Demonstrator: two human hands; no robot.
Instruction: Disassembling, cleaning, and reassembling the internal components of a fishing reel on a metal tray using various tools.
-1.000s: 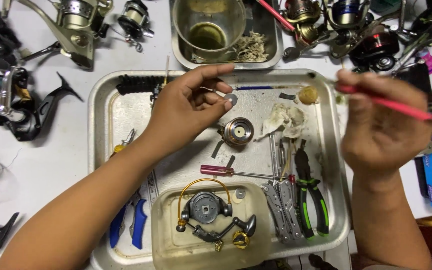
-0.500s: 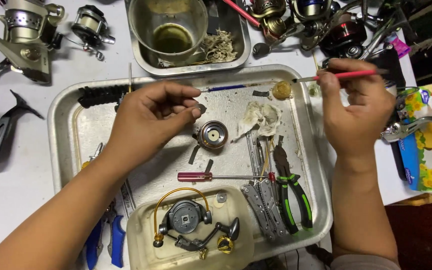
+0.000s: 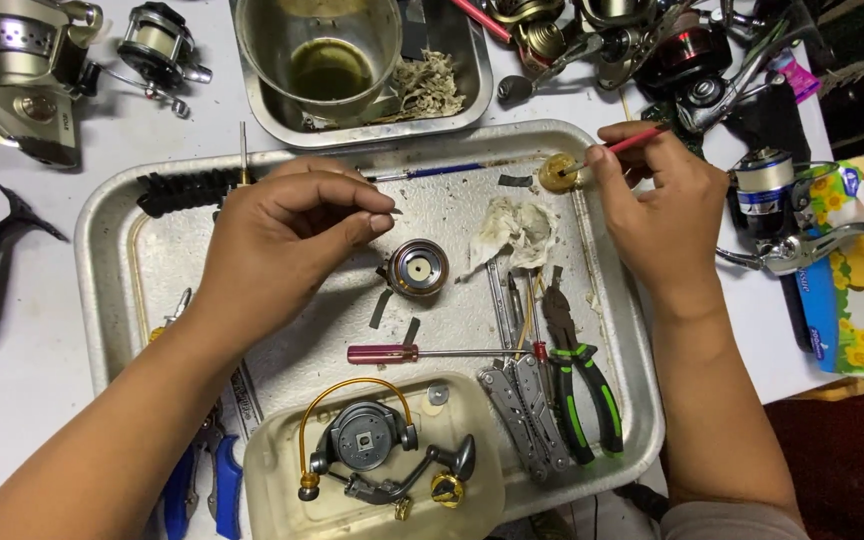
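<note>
The right hand (image 3: 664, 215) has swung its thin red brush (image 3: 624, 145) down into the small yellow grease pot (image 3: 557, 172) at the dented metal tray's (image 3: 112, 300) far rim, fingers pinched on the handle, while the left hand (image 3: 287, 240) pinches a tiny part I can't make out.

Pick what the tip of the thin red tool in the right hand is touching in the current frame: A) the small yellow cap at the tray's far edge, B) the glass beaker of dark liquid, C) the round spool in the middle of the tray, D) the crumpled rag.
A: the right hand holds the thin red tool with its tip resting in the small yellow cap, away from the spool and the rag.
</note>
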